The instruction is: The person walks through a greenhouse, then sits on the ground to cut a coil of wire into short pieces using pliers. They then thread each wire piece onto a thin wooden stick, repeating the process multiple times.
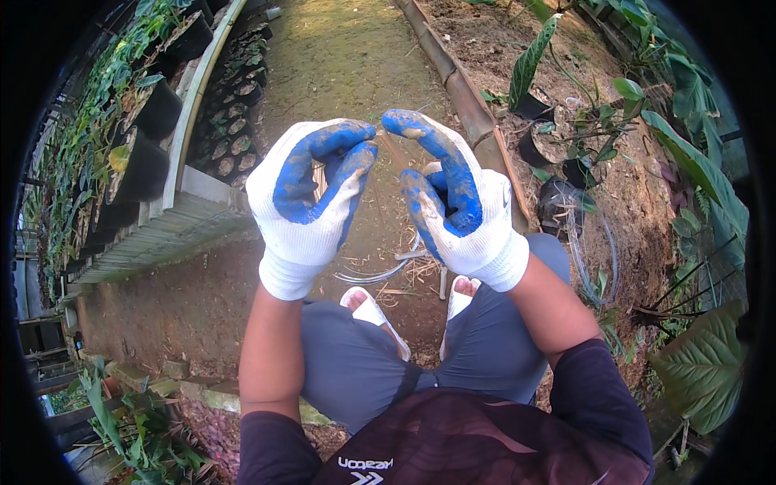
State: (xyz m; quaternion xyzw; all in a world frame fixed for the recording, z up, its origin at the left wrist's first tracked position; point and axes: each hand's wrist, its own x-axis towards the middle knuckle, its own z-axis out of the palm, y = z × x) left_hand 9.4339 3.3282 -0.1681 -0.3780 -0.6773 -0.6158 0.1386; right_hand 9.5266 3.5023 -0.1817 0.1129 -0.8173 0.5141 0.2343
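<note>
Both hands are raised at mid-view in white knit gloves with blue, soil-smeared palms. My left hand (311,178) is closed in a pinch, its thumb and forefinger tips close together; anything thin between them cannot be made out. Across a small gap, my right hand (457,190) curves toward it, its forefinger and thumb apart and no object visible between them. A fine strand seems to show by the right forefinger tip. Below the hands, thin clear strips (376,276) and dry straw-like scraps (396,291) lie on the ground near my white sandals (373,314).
To the left, a raised bench (202,186) holds black pots (158,109) of leafy plants, with small potted seedlings (234,125) behind it. A tile edging (465,101) borders the soil bed (630,242) on the right, where potted plants and a clear looped tube (594,259) lie.
</note>
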